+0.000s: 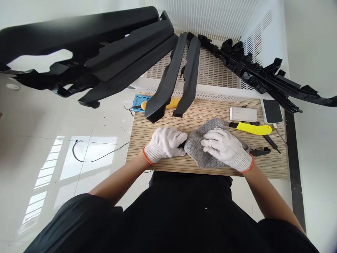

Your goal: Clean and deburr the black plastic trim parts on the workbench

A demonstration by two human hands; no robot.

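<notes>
My left hand (pixel 168 142), in a white knit glove with an orange cuff, is closed around one end of a black plastic trim piece (pixel 260 151). A grey cloth (pixel 197 147) covers the middle of that piece, and its far end sticks out on the right. My right hand (pixel 223 146), gloved the same way, presses down on the cloth with bent fingers, gripping it over the piece. Beyond the right hand lies a yellow utility knife (pixel 254 128) with its blade toward the cloth.
A white slatted crate (pixel 210 88) stands behind the wooden table (pixel 147 123). Long black trim pieces (pixel 131 45) lean over it and overhang the table. A white block (pixel 243 114), a phone (pixel 272 111), a yellow-handled tool (pixel 172 103) and a blue tray (pixel 139 102) lie along the back.
</notes>
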